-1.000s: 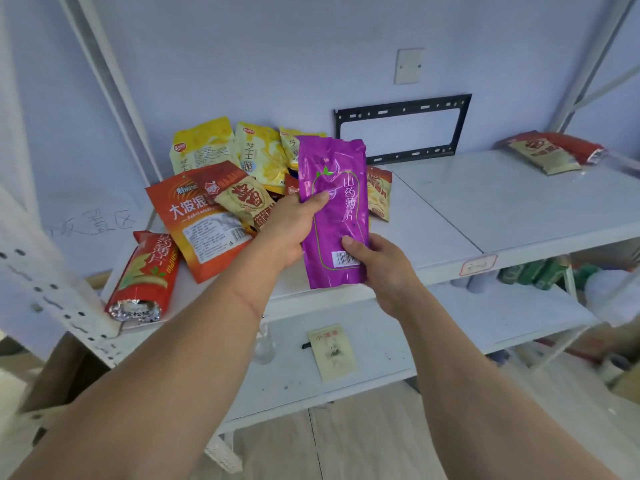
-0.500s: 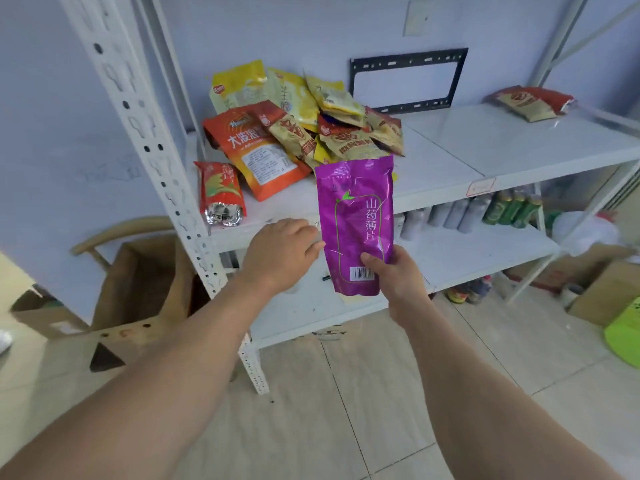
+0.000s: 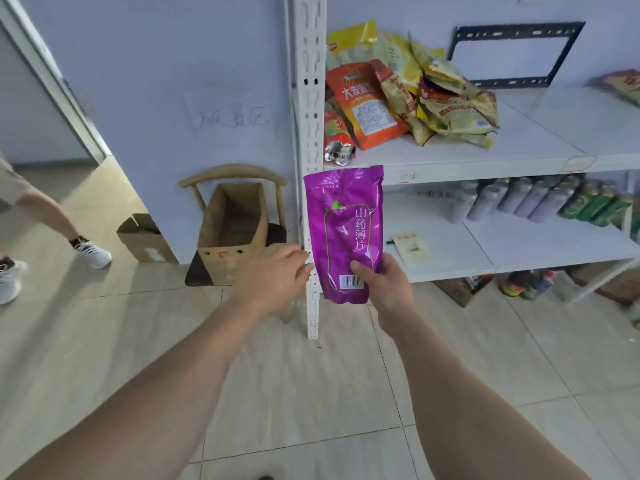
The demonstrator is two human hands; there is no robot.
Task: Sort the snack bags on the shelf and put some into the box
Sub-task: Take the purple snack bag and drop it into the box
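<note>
The right hand [image 3: 375, 282] pinches the purple snack bag [image 3: 344, 233] by its lower edge, thumb on the front near the barcode, and holds it upright in the air in front of the white shelf post [image 3: 309, 133]. The left hand [image 3: 275, 275] has let go of the bag since a second ago, when both hands held it over the shelf [image 3: 485, 150]; now it hangs beside the bag's left edge with fingers loosely curled, holding nothing, though whether its fingertips touch the foil is hard to tell.

The view has swung left and down. The pile of orange and yellow snack bags [image 3: 408, 91] is now up at the top right, and the open cardboard box [image 3: 233, 230], sitting on a wooden chair [image 3: 235, 174] to the left of the shelf, has come into sight. The purple bag is off the shelf and well short of the box, to its right.

That suggests the sorting choice is made and this bag is headed for the box; what seems left is a carry leftward and a drop through the open top.
</note>
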